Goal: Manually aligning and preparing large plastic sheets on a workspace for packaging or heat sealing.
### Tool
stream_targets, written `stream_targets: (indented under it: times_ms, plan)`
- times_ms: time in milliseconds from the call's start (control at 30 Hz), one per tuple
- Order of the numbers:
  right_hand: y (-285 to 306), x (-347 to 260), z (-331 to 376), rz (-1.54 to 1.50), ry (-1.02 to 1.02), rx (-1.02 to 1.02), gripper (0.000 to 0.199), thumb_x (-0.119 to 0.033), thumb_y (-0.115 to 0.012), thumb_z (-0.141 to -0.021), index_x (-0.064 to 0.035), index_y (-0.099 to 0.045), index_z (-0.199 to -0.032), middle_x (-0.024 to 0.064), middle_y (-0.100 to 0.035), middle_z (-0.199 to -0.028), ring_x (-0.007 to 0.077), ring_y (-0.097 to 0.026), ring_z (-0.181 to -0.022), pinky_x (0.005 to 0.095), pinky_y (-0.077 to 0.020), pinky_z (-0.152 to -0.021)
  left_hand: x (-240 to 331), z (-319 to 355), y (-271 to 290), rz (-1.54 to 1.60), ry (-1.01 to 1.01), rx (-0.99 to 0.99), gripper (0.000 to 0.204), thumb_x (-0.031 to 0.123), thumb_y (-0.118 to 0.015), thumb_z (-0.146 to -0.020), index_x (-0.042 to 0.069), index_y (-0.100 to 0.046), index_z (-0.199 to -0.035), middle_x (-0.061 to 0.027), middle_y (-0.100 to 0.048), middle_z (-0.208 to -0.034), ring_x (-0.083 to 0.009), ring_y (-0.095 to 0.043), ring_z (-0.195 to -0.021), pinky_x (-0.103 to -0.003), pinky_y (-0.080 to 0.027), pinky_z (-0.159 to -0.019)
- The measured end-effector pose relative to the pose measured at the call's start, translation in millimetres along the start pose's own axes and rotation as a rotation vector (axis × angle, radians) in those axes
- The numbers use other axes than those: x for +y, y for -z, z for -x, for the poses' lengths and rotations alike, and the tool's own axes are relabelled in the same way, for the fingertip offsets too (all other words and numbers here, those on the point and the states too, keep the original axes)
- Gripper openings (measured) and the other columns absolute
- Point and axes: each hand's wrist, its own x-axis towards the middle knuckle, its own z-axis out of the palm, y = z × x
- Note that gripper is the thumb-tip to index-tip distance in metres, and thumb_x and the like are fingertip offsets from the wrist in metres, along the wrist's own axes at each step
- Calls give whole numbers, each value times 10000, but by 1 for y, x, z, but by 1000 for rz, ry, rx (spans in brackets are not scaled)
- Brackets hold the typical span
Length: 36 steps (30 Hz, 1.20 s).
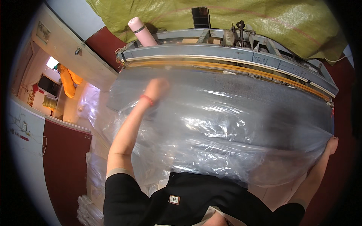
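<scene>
A wide sheet of clear plastic film [215,128] lies over a dark grey work surface [130,84] in front of me and hangs down toward my body. At the far right, my right hand [332,145] is closed on the film's edge, pulling it taut into folds. My left hand [156,89], a red band on its wrist, is over the left part of the film. Motion smears its fingers, so I cannot tell whether they hold anything.
A grey metal frame [169,51] with orange strips spans the far side. A pink bottle [141,32] and a dark phone [200,17] stand behind it, before a green-yellow woven sheet [264,19]. An open door [71,49] is at left; bundled plastic [90,211] lies lower left.
</scene>
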Motion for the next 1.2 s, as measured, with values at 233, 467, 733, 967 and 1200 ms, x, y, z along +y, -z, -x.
stream_targets:
  times_ms: [233, 467, 733, 967, 1200]
  plan:
    - [-15, 48, -28, -580, 2, 15, 420, -435, -543, -793, -67, -611, -984, 122, -622, -973, 265, -584, -880, 367, -443, -745, 49, -3, -22, -409, -28, 393, 85, 92, -640, -705, 30, -592, -738, -87, -617, -878, -278, -575, -825, -332, -461, -690]
    - [-30, 95, -36, -1127, -110, -21, 431, -387, -638, -758, 8, -623, -931, 82, -629, -919, 162, -568, -839, 294, -445, -745, 54, -7, -25, -276, -40, 518, 140, 113, -676, -677, 44, -617, -783, -87, -609, -850, -270, -568, -837, -342, -457, -727]
    - [22, 72, -51, -794, -26, -113, 295, -289, -561, -817, -23, -655, -903, 56, -642, -849, 150, -567, -770, 283, -443, -736, 34, -24, 6, -197, -5, 532, 76, 124, -593, -746, 59, -622, -772, -96, -603, -757, -208, -561, -775, -300, -441, -690]
    - [-24, -87, -29, -714, 442, 436, 277, -301, -514, -798, -50, -620, -848, 159, -614, -896, 294, -575, -879, 374, -436, -779, -65, -53, 20, 557, 156, 885, 121, 168, -492, -828, 78, -490, -747, 25, -436, -620, -71, -406, -549, -222, -357, -494]
    - [-31, -199, 32, -1285, 190, -52, 170, -180, -612, -804, -38, -521, -781, 9, -524, -623, 80, -478, -547, 224, -405, -537, -165, -74, 52, 531, 124, 810, 177, 204, -577, -830, 79, -511, -723, 72, -445, -652, -29, -369, -575, -177, -294, -509]
